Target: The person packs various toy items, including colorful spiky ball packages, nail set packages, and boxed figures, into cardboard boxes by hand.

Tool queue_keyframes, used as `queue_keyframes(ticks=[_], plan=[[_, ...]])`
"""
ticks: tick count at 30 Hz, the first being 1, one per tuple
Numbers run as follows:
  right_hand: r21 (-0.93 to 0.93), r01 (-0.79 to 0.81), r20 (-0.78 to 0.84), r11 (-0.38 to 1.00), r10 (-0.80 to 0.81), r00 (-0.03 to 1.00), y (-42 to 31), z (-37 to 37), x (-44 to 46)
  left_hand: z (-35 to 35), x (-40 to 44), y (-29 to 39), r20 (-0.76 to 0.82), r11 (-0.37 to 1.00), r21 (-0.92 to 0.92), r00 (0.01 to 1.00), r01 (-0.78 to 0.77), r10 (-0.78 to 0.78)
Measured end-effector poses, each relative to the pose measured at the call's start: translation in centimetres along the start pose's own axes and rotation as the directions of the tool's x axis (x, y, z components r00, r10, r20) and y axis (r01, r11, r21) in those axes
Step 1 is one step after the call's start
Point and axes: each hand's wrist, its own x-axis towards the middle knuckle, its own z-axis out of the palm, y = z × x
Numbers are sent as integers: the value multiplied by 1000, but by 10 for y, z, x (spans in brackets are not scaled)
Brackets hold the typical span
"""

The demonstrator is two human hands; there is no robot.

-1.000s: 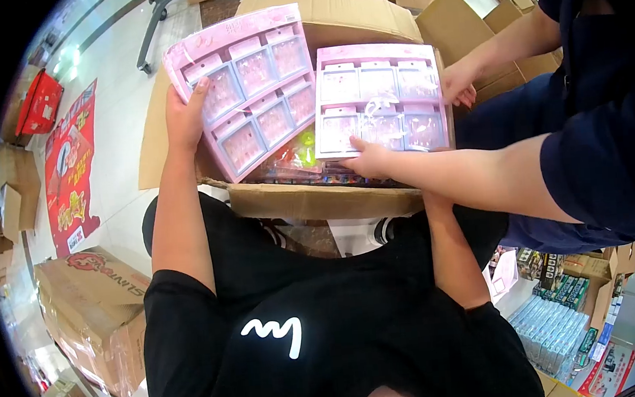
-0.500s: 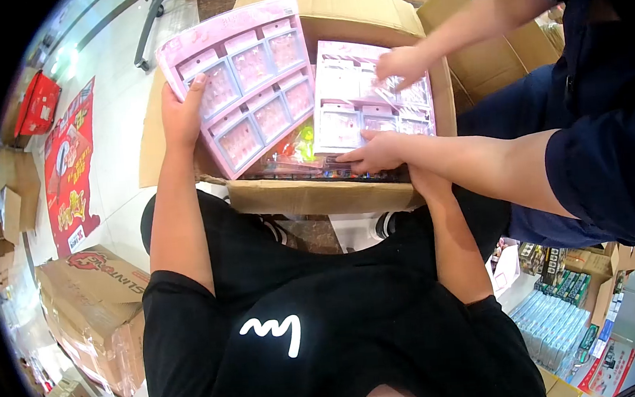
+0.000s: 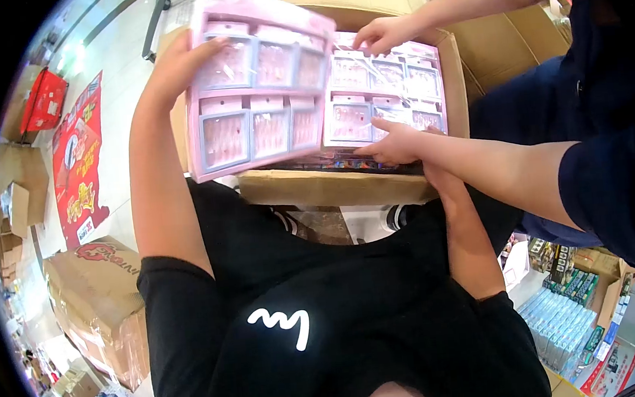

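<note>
My left hand [image 3: 182,66] grips the left edge of a pink display box [image 3: 260,83], its thumb over the clear front. Six-paned rows inside hold small windowed packs of what look like press-on nails. This box is raised and tilted above the left part of an open carton [image 3: 309,186]. A second, similar display box [image 3: 384,92] lies in the carton's right part, under clear wrap. My right hand [image 3: 442,174] is at the carton's front right, near the lower edge of that second box; a co-worker's forearm covers part of it and its fingers are mostly hidden.
A co-worker's two hands [image 3: 396,141] touch the second display box from the right. Taped cartons [image 3: 95,313], a red poster [image 3: 80,161] and a red basket [image 3: 45,100] are on the left. Stacked blue packs [image 3: 558,321] stand at the lower right.
My left hand has lifted the pink display box and turned it more upright. The co-worker's upper hand has moved toward the second box's top edge. My right hand stays near the carton's front right.
</note>
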Motion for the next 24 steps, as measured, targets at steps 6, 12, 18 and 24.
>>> queue_keyframes(ticks=[6, 12, 18, 24], plan=[[-98, 77, 20, 992, -76, 997, -5, 10, 3, 20, 18, -28, -116, 993, -3, 987, 116, -115], [262, -61, 24, 963, 56, 998, -22, 30, 26, 42, 16, -52, -310, 962, 248, 950, 113, -32], [933, -288, 317, -214, 114, 942, -5, 23, 8, 52, 33, -23, 39, 983, -69, 985, 168, -165], [501, 141, 856, -854, 465, -228, -85, -38, -26, 60, 30, -20, 24, 962, -226, 988, 155, -153]])
